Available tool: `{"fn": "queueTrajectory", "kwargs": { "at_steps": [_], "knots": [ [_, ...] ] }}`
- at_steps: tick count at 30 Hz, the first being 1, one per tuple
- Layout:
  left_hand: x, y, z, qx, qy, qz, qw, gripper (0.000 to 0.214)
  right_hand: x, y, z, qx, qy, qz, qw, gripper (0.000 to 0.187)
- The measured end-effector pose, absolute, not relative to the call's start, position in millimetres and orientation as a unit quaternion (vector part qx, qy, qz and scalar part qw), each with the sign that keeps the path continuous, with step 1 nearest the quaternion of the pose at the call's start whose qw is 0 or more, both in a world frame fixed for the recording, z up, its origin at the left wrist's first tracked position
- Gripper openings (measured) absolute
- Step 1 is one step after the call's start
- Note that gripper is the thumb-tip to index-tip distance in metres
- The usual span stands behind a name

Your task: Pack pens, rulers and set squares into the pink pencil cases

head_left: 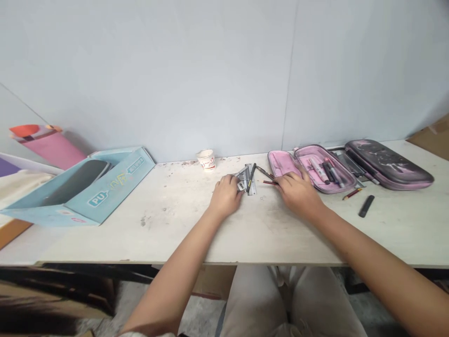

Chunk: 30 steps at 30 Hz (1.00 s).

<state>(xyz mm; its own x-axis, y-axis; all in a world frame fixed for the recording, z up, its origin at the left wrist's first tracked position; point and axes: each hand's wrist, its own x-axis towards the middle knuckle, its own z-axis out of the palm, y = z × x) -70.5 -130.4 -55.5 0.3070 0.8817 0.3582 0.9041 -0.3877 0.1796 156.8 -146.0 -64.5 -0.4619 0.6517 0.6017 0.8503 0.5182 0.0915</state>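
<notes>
My left hand [226, 194] rests on the table with its fingers curled in. A small white piece [241, 186], perhaps an eraser or sharpener, shows at its thumb side. Just beyond it lie a clear ruler [250, 172] and a black pen [251, 178], the pen slanting across the ruler. My right hand [298, 189] is closed on a dark red pencil [269, 182], whose tip points left. Another dark pencil [264, 172] runs from near the pen towards those fingers. Behind the right hand lies an open pink pencil case [338, 180] with several pens inside.
A closed black and pink case [389, 164] lies at the right. In front of it are a short pencil [351, 194] and a black cap-like piece [366, 206]. A paper cup [206, 160] stands by the wall. At left is a light blue box [108, 187] holding something dark.
</notes>
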Motion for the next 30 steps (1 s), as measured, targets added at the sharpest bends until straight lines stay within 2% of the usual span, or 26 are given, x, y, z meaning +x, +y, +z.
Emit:
{"fn": "queueTrajectory", "kwargs": {
  "at_steps": [6,13,19,24,27,30],
  "knots": [
    [-39.5,-130.8,-36.2,-0.729,-0.574,-0.349,-0.134,0.031,161.6,-146.3,-59.9,-0.445,-0.824,-0.205,0.284,0.025],
    [-5.4,-130.1,-33.4,-0.741,-0.545,-0.366,-0.137,0.031,176.5,-139.3,-51.6,-0.442,-0.827,-0.233,0.259,0.024],
    [5.7,-118.8,-39.3,-0.751,-0.49,-0.397,-0.195,0.036,188.8,-126.0,-52.0,-0.423,-0.826,-0.213,0.306,0.023],
    [5.7,-119.1,-43.7,-0.812,-0.429,-0.356,-0.173,0.021,188.1,-126.7,-61.2,-0.429,-0.822,-0.208,0.31,0.022],
    [5.8,-121.9,-47.6,-0.822,-0.414,-0.356,-0.163,0.022,183.6,-130.8,-61.6,-0.467,-0.817,-0.167,0.293,0.019],
    [5.4,-124.5,-48.7,-0.835,-0.401,-0.348,-0.14,0.025,180.8,-131.8,-54.8,-0.504,-0.812,-0.019,0.294,0.02]
  ]
}}
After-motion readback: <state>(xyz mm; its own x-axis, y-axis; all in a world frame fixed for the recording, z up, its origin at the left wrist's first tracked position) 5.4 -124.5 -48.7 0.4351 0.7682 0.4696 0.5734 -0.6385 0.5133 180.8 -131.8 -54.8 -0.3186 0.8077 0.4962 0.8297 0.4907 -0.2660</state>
